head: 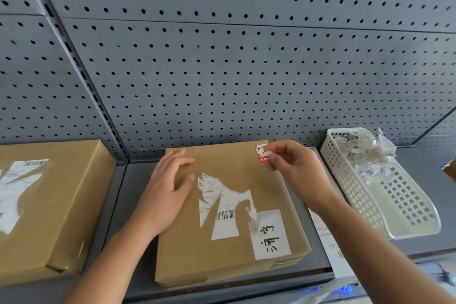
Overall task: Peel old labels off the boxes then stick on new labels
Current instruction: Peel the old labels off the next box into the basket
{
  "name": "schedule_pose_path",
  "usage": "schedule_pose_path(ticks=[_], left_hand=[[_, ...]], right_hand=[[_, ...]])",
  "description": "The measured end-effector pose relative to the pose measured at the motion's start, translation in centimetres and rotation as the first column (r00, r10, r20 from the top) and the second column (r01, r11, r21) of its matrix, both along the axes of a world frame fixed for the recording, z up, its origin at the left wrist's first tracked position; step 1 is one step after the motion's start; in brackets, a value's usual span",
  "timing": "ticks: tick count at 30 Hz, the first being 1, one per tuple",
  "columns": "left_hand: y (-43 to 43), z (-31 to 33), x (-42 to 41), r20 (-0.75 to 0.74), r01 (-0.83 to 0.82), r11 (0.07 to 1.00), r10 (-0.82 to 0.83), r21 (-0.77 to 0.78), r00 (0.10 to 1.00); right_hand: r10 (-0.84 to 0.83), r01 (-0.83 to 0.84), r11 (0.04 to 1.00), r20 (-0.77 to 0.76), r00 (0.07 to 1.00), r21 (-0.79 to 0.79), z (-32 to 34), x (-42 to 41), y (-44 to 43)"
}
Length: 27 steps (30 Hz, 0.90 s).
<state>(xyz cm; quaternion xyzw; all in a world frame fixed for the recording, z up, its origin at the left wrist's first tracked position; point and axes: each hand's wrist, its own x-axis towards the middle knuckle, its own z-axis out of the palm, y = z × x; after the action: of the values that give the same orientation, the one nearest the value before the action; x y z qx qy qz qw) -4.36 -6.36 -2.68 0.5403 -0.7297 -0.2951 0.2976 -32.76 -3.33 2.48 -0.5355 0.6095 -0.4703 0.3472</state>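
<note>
A brown cardboard box (237,249) lies flat on the grey shelf in front of me. Torn remains of a white printed label (223,207) with a barcode cling to its top. A new white label (270,234) with black handwriting is stuck at its near right corner. My left hand (165,195) rests flat on the box's left side, fingers spread. My right hand (293,165) pinches a small red and white sticker (262,153) at the box's far right corner. A second box (69,207) with torn label remains lies to the left.
A white plastic basket (404,215) with crumpled label scraps stands at the right on the shelf (128,195). A white sheet (328,237) lies between the box and the basket. Grey pegboard (222,69) rises behind. A cardboard corner (449,170) shows at the far right.
</note>
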Motion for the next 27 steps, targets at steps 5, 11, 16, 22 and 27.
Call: schedule_pose_path(ticks=[5, 11, 16, 22, 27], left_hand=[[0.1, 0.1, 0.0, 0.004, 0.006, 1.0, -0.006, 0.005, 1.0], [0.2, 0.3, -0.1, 0.004, 0.01, 1.0, -0.01, 0.003, 1.0], [0.2, 0.6, -0.3, 0.003, 0.01, 1.0, -0.01, -0.003, 1.0], [0.3, 0.7, -0.5, 0.008, 0.013, 1.0, -0.013, -0.017, 1.0], [0.2, 0.5, -0.4, -0.008, 0.017, 1.0, -0.017, -0.025, 1.0]], right_hand=[[-0.116, 0.113, 0.993, -0.134, 0.984, -0.032, 0.9, -3.4, 1.6], [-0.314, 0.287, 0.949, -0.331, 0.89, -0.127, 1.7, -8.5, 3.1], [-0.484, 0.444, 0.874, -0.431, 0.761, -0.197, 2.4, -12.0, 4.6], [-0.569, 0.516, 0.811, -0.574, 0.589, -0.274, 1.8, -15.7, 5.2], [-0.524, 0.533, 0.817, -0.669, 0.528, -0.219, -0.8, -17.2, 4.5]])
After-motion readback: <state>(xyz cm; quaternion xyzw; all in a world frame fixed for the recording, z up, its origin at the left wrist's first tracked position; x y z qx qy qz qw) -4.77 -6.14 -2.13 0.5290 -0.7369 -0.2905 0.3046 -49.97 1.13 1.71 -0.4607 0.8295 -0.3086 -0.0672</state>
